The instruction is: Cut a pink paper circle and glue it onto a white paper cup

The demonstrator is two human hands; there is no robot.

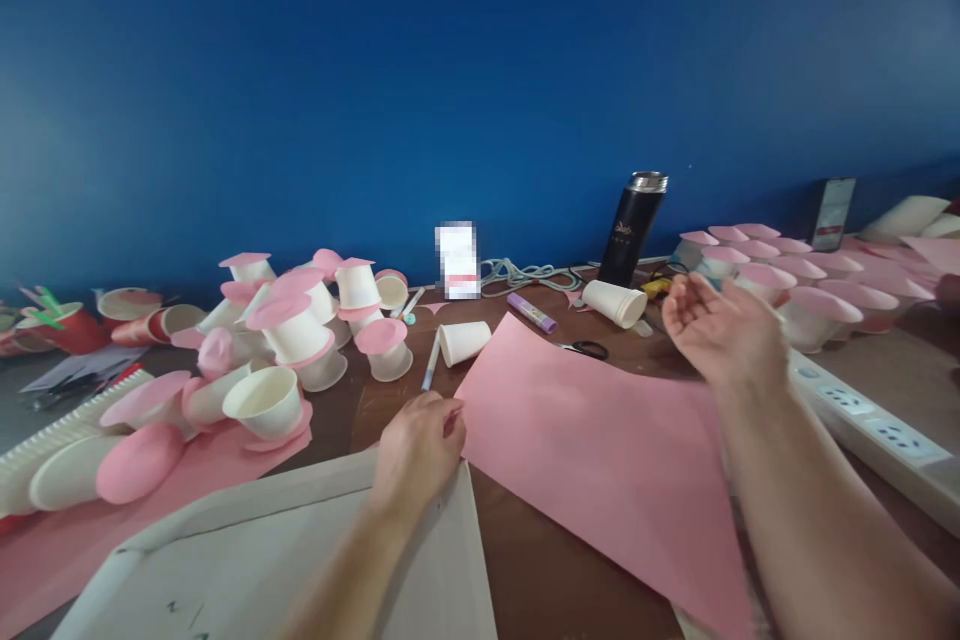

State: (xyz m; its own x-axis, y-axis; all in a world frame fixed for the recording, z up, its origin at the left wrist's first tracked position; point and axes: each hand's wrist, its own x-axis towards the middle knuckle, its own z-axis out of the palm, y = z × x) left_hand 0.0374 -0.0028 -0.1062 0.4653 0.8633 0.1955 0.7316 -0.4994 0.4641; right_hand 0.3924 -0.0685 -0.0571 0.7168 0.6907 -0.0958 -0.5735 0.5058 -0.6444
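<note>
A large sheet of pink paper (592,450) lies slantwise across the brown table, its surface slightly bowed. My left hand (420,445) pinches the paper at its left edge, just above a whitish board (300,550). Over the paper's far right corner, my right hand (724,330) is raised with the palm turned up, fingers apart and nothing in them. Beyond the sheet lie a white paper cup (463,343) on its side, a purple glue stick (532,313) and scissors (589,349), whose blades are partly hidden by the paper.
White cups with pink paper discs (289,325) crowd the left side; more disc-topped cups (817,295) stand at right. A black flask (630,235), stacked cups (615,303) and cables (529,275) are near the blue wall. A power strip (874,420) runs beside my right forearm.
</note>
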